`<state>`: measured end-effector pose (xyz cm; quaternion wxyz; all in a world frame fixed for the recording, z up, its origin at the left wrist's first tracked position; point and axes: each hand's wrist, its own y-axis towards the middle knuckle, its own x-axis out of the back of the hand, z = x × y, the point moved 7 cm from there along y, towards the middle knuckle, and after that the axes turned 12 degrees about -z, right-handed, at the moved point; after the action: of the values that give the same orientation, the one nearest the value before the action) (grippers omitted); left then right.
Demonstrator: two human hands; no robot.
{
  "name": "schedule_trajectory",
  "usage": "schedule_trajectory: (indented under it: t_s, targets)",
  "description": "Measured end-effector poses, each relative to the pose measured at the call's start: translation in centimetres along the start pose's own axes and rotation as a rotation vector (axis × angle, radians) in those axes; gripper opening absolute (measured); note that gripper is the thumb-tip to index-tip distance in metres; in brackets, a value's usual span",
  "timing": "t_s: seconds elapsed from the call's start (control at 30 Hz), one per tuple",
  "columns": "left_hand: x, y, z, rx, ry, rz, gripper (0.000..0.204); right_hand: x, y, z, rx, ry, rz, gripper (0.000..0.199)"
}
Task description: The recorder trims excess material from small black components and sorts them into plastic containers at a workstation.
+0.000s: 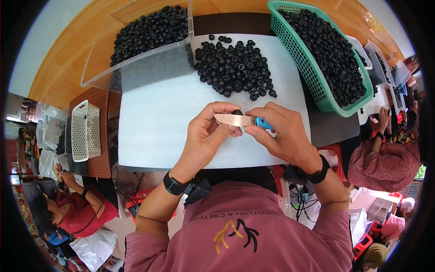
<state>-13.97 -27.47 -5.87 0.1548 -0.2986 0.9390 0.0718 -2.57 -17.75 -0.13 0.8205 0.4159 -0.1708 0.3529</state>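
Observation:
My right hand (287,133) is closed around the blue handle of a small knife (232,119). Its blade points left, lying across the fingertips of my left hand (205,131). Pinched between those fingers is a small round black part (237,112), mostly covered by the blade and fingers; whether the edge cuts into it I cannot tell. Just beyond both hands, a loose heap of similar black ring-like parts (233,68) lies on a white foam sheet (154,136).
At the far left stands a clear plastic bin (149,77) of black parts; at the far right, a green basket (312,75) full of them. A white perforated basket (86,131) is at the left. People work at both sides, one in red (86,211), another in patterned clothing (385,163).

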Motion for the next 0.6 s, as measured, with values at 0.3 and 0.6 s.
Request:
schedule_trajectory:
  t_s: [0.3, 0.6]
  targets:
    - [-0.29, 0.02, -0.27, -0.013, 0.011, 0.015, 0.027, 0.08, -0.02, -0.13, -0.009, 0.005, 0.018, 0.024]
    - [-0.57, 0.04, -0.40, -0.038, 0.010, 0.027, 0.028, 0.23, 0.04, 0.01, -0.008, 0.022, -0.005, 0.028]
